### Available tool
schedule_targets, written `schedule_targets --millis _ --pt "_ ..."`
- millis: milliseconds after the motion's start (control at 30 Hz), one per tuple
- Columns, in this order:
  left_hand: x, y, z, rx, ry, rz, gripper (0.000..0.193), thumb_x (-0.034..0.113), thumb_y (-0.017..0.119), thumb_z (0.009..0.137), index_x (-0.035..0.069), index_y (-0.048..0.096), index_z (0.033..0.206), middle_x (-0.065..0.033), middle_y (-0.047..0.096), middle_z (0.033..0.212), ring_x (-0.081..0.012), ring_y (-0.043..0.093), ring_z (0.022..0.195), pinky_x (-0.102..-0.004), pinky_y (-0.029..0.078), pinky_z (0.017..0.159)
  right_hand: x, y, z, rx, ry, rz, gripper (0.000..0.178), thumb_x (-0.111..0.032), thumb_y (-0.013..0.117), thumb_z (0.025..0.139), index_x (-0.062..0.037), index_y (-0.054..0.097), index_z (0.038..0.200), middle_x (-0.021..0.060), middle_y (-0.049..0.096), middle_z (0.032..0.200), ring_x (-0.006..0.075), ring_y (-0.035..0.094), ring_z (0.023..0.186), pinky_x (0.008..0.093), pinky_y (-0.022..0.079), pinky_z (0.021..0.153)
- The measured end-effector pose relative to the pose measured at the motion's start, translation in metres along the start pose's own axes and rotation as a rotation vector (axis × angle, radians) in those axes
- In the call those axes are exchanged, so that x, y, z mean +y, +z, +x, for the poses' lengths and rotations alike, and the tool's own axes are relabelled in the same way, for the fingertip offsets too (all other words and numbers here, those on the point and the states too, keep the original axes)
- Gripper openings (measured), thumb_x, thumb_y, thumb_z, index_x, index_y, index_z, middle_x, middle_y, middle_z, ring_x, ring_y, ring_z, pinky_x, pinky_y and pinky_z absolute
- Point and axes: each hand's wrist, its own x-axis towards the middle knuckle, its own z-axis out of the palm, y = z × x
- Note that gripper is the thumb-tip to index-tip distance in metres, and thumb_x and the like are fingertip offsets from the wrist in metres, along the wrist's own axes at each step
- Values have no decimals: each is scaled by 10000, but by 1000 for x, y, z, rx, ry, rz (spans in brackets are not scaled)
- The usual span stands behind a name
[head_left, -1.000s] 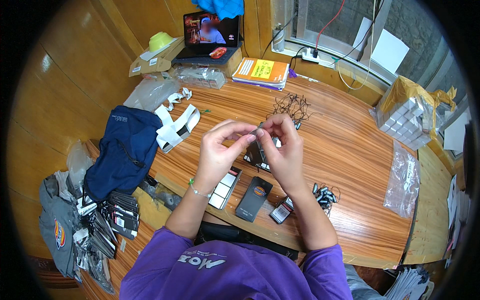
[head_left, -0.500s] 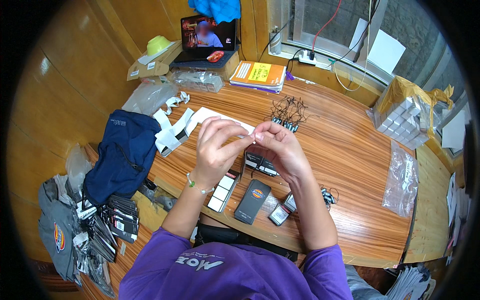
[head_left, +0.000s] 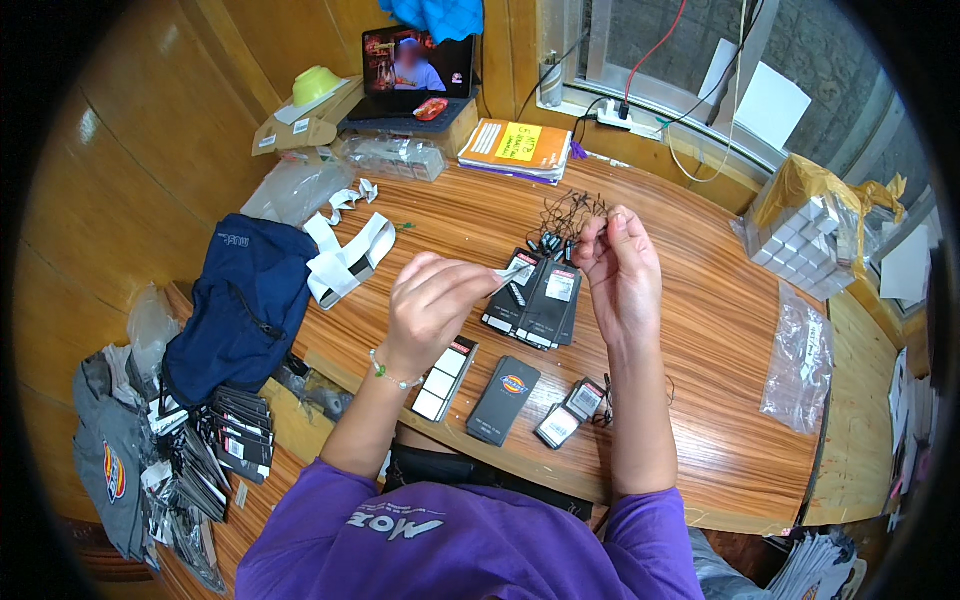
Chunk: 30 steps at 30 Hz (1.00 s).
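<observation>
My left hand (head_left: 432, 308) is raised over the desk, its fingertips pinched on a small white slip (head_left: 508, 276). Under that slip lie fanned black hang tags (head_left: 545, 312) with white labels. My right hand (head_left: 622, 265) is held up to their right with thumb and fingers together; what it pinches, if anything, is too small to make out. Just beyond the tags lies a bunch of black strings (head_left: 572, 214), close to my right fingertips. Nearer me are a black-edged strip of white labels (head_left: 440, 388), a stack of dark grey tags (head_left: 503, 400) and small labelled tags (head_left: 572, 412).
White backing strips (head_left: 352, 262) and a navy bag (head_left: 240, 310) are on the left. At the back stand a laptop (head_left: 415, 75) and notebooks (head_left: 515, 150). Stacked white boxes (head_left: 805, 235) and a clear plastic bag (head_left: 798, 375) lie right.
My hands have come apart; the right has moved up and to the right. The long white strip behind my left hand is out of sight, and the fanned black tags now show.
</observation>
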Motion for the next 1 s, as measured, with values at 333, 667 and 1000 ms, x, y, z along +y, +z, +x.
schedule_targets --millis 333,667,1000 --pt "8 7 3 -87 -475 -438 56 -2 602 726 -17 598 779 -126 596 877 -223 594 830 -302 467 730 -3 17 -12 -196 69 196 106 -120 540 893 -69 491 973 48 530 723 112 487 653 257 442 671" --pt "7 12 3 89 -359 -207 179 17 725 668 9 621 813 -89 600 863 -199 572 788 -286 451 722 -10 33 -24 -183 -26 -475 127 -18 552 851 14 536 973 89 622 813 118 593 746 239 482 684" --pt "14 -1 6 117 -501 -369 133 124 677 757 6 620 735 -62 592 660 -180 532 630 -285 415 611 -4 38 -30 -305 -85 -833 116 -20 536 838 26 514 943 77 599 751 102 591 716 236 462 638"
